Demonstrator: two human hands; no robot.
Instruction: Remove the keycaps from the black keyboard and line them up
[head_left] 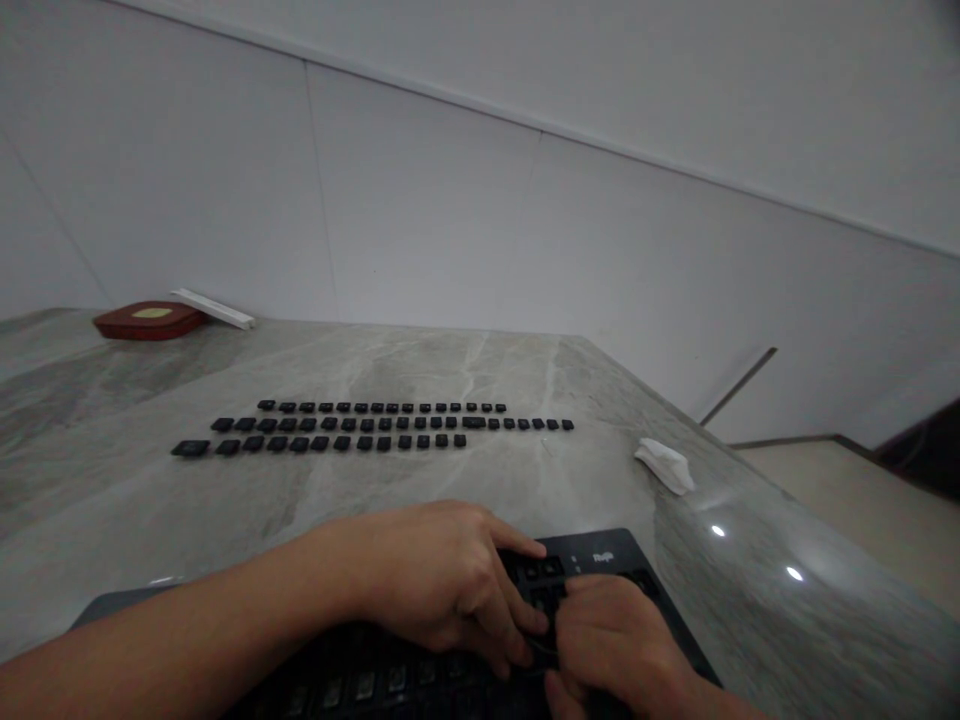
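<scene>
A black keyboard (pixel 626 552) lies on the table at the bottom of the view, with many keycaps off and bare key sockets showing. My left hand (pixel 442 575) reaches across it, fingers apart, fingertips resting on the right part of the key area. Close beside those fingertips, my right hand (pixel 619 635) is closed over the keyboard. Whatever it grips is hidden by its own fingers. Beyond the keyboard, loose black keycaps stand in three rows: a back row (pixel 361 408), a middle row (pixel 366 425) and a front row (pixel 319 443).
A crumpled white tissue (pixel 666 466) lies near the right edge of the grey marbled table (pixel 480 480). A dark red box (pixel 150 320) sits at the back left, a white strip (pixel 216 309) leaning on it. The white wall (pixel 420 230) rises behind; floor shows at right.
</scene>
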